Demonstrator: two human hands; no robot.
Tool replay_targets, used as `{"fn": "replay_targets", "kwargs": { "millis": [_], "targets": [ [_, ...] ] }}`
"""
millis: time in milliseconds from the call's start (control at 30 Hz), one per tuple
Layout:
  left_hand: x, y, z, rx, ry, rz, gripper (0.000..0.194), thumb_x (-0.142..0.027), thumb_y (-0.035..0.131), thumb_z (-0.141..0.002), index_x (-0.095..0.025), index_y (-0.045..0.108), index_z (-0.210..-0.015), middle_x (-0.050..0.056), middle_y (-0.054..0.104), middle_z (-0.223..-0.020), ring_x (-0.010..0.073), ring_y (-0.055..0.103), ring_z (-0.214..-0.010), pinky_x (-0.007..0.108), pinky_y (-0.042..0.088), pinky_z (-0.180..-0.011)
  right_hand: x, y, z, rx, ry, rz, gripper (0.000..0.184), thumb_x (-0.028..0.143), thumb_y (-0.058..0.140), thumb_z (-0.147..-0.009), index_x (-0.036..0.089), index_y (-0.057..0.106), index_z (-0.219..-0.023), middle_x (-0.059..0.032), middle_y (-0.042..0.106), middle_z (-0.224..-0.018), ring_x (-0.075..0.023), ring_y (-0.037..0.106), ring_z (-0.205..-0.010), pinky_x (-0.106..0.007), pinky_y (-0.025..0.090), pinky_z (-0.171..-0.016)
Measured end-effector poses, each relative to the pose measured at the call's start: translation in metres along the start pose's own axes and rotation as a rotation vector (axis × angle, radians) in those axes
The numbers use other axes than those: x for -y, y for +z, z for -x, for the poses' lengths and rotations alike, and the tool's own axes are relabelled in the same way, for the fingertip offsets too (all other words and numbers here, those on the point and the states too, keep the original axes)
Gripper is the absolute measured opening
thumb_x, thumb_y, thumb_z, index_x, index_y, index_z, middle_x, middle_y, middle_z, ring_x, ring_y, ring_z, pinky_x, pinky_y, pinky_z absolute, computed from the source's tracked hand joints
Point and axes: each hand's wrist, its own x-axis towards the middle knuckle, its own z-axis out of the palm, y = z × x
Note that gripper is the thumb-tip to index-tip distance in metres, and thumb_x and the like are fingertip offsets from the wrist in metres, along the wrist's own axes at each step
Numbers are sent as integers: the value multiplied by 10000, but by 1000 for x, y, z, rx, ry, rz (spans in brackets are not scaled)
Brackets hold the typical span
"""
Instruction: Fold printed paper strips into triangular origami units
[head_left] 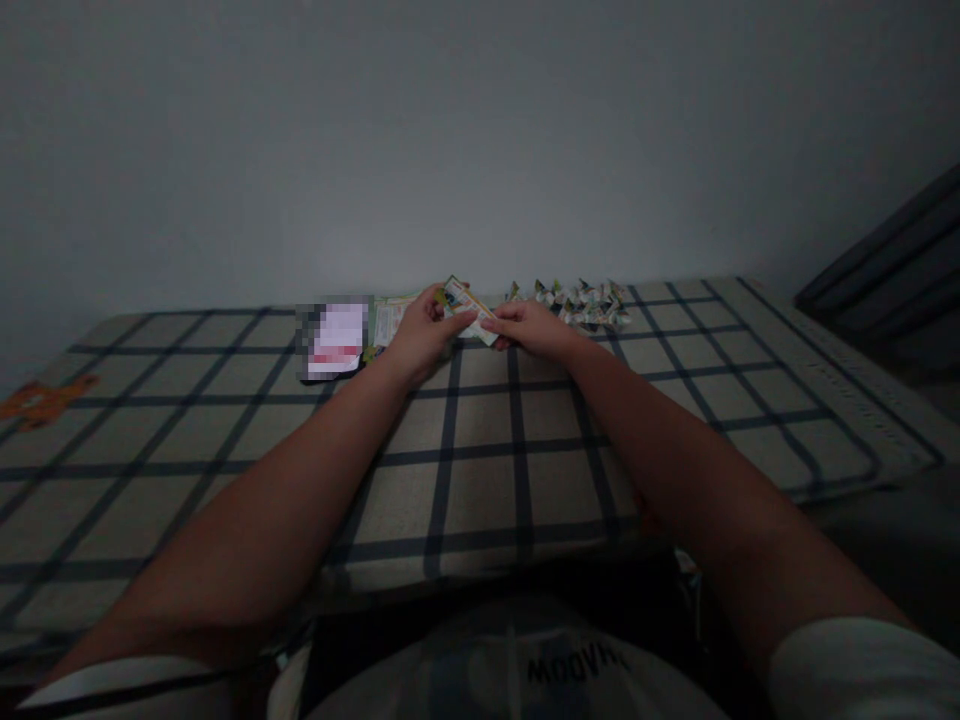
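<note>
Both hands meet above the far side of the table, holding a printed piece of paper [469, 308] between them. The paper is white with green and yellow, lies at a slant and looks folded into a strip. My left hand [427, 325] is closed on its left part, thumb on top. At its lower right end, my right hand [525, 326] pinches it between thumb and fingers. Just left of my left hand lies a printed sheet [388, 318], partly covered by that hand. Beyond my right hand sit several small folded paper pieces [592, 303] in a cluster.
A phone-like device with a lit, blurred-out screen [337, 338] lies left of the sheet. A checked cloth [480, 450] covers the table, which stands against a grey wall [480, 140]. An orange flat shape [49, 400] is at the left edge.
</note>
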Motion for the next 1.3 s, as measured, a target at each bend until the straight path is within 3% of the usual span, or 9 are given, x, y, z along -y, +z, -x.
{"fn": "replay_targets", "kwargs": {
  "millis": [167, 333, 567, 800, 1033, 1300],
  "targets": [
    [-1, 1, -1, 1, 9, 20, 617, -339, 987, -585, -212, 659, -1091, 0, 717, -899, 153, 679, -823, 297, 564, -830, 1, 0, 0, -22, 0, 19, 246, 329, 751, -899, 156, 675, -741, 7, 631, -660, -106, 582, -623, -211, 426, -579],
    [-3, 2, 0, -19, 15, 16, 550, -327, 964, -614, -213, 639, -1043, -3, 700, -888, 140, 662, -798, 280, 548, -796, 6, 4, 0, -71, 15, 29, 246, 276, 724, -930, 164, 634, -731, 18, 610, -623, -99, 561, -590, -211, 409, -558],
    [-1, 0, -4, -74, 14, 2, 468, -282, 910, -620, -215, 600, -965, -13, 671, -837, 139, 643, -745, 276, 534, -739, 10, 2, 2, -24, 29, 14, 255, 267, 714, -938, 156, 685, -710, -6, 664, -647, -101, 573, -600, -225, 473, -622],
    [0, 2, -5, -92, -6, 69, 484, -236, 889, -589, -206, 627, -994, -9, 684, -872, 134, 648, -768, 278, 537, -771, 12, 5, 2, -55, 23, 34, 304, 203, 653, -972, 161, 650, -671, 2, 635, -620, -98, 554, -583, -222, 455, -610],
    [1, -2, -7, -69, 13, 56, 472, -284, 912, -615, -207, 635, -988, -7, 694, -894, 138, 659, -800, 300, 543, -831, 5, 2, 0, -38, 7, 47, 269, 248, 676, -950, 159, 668, -696, -3, 646, -638, -101, 558, -593, -226, 442, -609],
    [7, -5, -10, -100, -58, 138, 350, -429, 882, -733, -194, 678, -893, 38, 727, -888, 181, 691, -832, 332, 568, -833, 3, 0, -2, -157, -25, 90, 251, 180, 648, -934, 170, 600, -688, 39, 554, -579, -86, 485, -547, -220, 351, -540]
  ]
}}
